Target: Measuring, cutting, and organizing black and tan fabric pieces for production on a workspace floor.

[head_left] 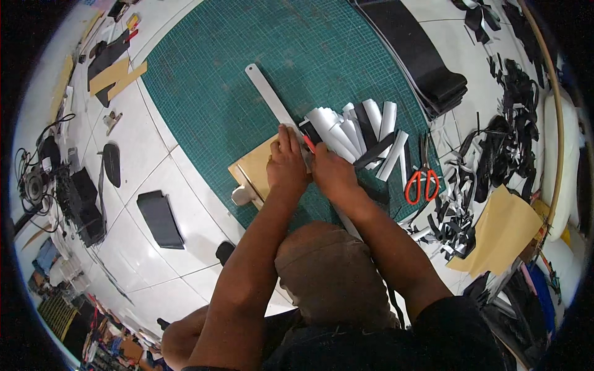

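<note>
My left hand (288,164) presses down with its fingers stretched along a steel ruler (266,89). Beneath that hand lies a tan card template (257,164), with a metal clip (243,195) at its lower left corner. Just beside it, my right hand (334,172) is closed around a red-handled cutter (309,144), close against the ruler's edge; its blade is hidden. To the right of the cutter, a loose pile of white and black strips (337,133) fans out on the green cutting mat (204,93).
Red-handled scissors (422,185) rest at the mat's right edge. Stacked black sheets (421,59) lie at the upper right. Black and white offcuts (451,222) and brown paper (498,232) cover the floor at right. A folded black piece (159,219) sits on tiles at left.
</note>
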A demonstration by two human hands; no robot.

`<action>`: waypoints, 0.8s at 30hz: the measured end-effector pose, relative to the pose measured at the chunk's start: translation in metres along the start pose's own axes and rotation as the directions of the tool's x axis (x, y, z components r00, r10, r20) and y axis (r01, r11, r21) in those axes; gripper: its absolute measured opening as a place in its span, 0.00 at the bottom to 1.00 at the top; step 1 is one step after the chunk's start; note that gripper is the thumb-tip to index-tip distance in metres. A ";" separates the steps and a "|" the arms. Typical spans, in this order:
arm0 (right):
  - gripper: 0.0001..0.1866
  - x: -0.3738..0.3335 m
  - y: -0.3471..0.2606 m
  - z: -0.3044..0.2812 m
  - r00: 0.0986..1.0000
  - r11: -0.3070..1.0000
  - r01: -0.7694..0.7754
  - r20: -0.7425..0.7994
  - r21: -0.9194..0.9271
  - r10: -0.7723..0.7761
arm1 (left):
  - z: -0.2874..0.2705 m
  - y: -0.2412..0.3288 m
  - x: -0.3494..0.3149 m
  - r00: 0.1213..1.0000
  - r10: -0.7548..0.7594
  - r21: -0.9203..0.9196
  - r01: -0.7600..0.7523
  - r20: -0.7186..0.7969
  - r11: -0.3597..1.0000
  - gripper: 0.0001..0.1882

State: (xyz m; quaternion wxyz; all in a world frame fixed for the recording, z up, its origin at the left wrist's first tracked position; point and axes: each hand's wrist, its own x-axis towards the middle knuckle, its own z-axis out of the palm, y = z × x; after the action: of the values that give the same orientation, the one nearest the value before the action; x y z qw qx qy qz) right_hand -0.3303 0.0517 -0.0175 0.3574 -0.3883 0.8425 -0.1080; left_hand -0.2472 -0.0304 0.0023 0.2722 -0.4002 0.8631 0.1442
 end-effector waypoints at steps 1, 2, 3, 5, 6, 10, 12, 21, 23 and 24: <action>0.12 0.001 0.000 -0.002 0.999 1.000 -0.005 0.054 -0.003 0.005 | -0.001 -0.001 0.000 1.000 -0.005 -0.001 0.005 -0.001 1.000 0.60; 0.12 0.002 -0.001 -0.003 0.994 1.000 -0.010 0.108 -0.008 0.011 | -0.002 -0.001 0.001 1.000 -0.005 0.000 0.005 0.000 1.000 0.60; 0.12 0.005 0.000 -0.005 0.994 1.000 -0.011 0.107 -0.009 0.012 | -0.003 -0.002 0.002 1.000 0.000 0.009 -0.001 0.010 1.000 0.60; 0.12 0.005 0.003 -0.003 0.991 1.000 0.029 0.130 -0.010 -0.027 | -0.003 -0.001 -0.001 0.999 0.013 0.016 -0.013 0.037 1.000 0.60; 0.12 -0.005 0.009 -0.004 0.991 1.000 0.021 0.134 -0.011 -0.019 | -0.003 0.002 0.000 0.999 0.007 -0.009 -0.007 0.036 1.000 0.61; 0.14 -0.073 0.034 -0.019 0.898 0.979 -0.202 0.395 -0.025 0.195 | -0.008 -0.001 -0.002 0.999 0.002 -0.018 -0.001 0.037 1.000 0.65; 0.14 -0.108 0.053 -0.019 0.890 0.968 -0.250 0.389 -0.016 0.236 | 0.000 -0.003 -0.006 0.999 0.041 -0.050 -0.041 -0.006 0.998 0.66; 0.12 -0.049 0.012 -0.022 0.997 0.997 -0.033 0.075 0.075 0.027 | -0.003 -0.001 -0.001 0.999 0.031 -0.088 -0.033 -0.021 0.996 0.64; 0.08 -0.023 0.003 -0.007 0.995 0.999 0.039 -0.097 0.026 -0.037 | -0.003 -0.001 0.000 1.000 0.004 -0.086 -0.006 -0.016 0.996 0.63; 0.08 -0.016 0.004 -0.004 0.994 0.999 0.040 -0.102 0.027 -0.037 | 0.001 -0.001 0.002 0.999 0.017 -0.053 -0.019 -0.039 0.998 0.62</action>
State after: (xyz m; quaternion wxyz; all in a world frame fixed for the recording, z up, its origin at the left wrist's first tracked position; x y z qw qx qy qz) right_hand -0.3283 0.0655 -0.0078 0.3175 -0.3931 0.8504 -0.1466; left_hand -0.2470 -0.0316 0.0004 0.2432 -0.4021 0.8677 0.1621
